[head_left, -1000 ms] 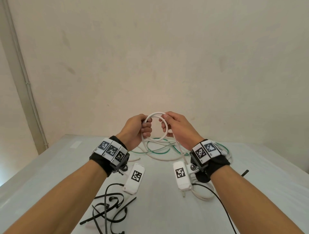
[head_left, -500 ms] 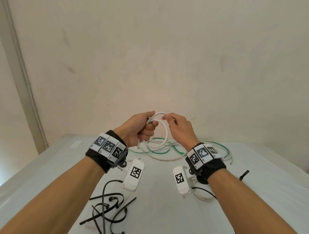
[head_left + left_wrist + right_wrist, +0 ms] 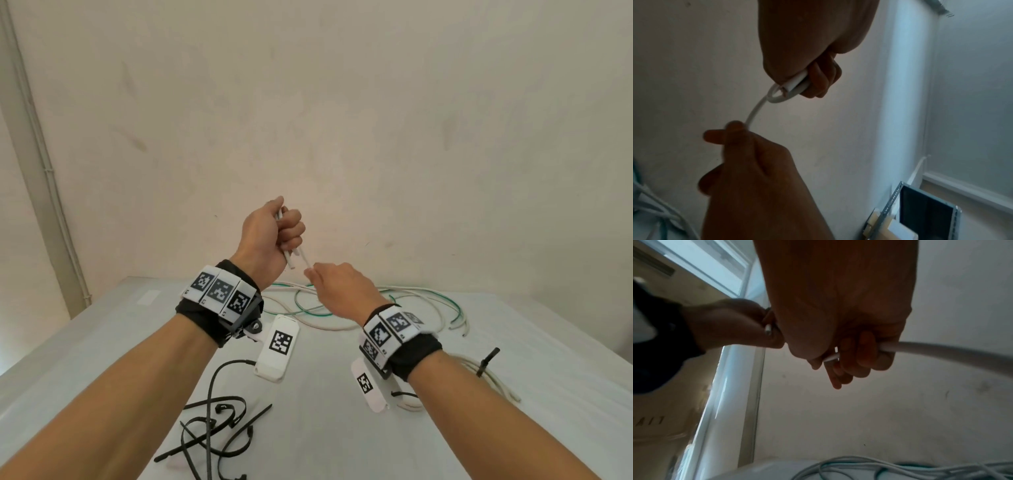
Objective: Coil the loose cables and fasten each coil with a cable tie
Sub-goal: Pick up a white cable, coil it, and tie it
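Note:
My left hand [image 3: 289, 234] is raised above the table's far side, its fist gripping folded turns of a white cable [image 3: 298, 257], two cut ends poking out below. In the left wrist view a tight small loop [image 3: 780, 95] shows under those fingers. My right hand [image 3: 313, 273] sits just below and pinches the same cable [image 3: 754, 113] between thumb and fingers. In the right wrist view the cable [image 3: 931, 350] runs off to the right from my right hand [image 3: 830, 363]. Loose white and green cables [image 3: 342, 310] lie on the table behind.
Several black cable ties [image 3: 212, 431] lie in a heap at the near left of the white table [image 3: 102, 342]. A white coil bound with a black tie [image 3: 486, 371] rests at the right. A plain wall stands close behind the table.
The wide loop held between both hands has closed up. My left hand rose and turned into a fist around it. My right hand dropped below it, still on the cable.

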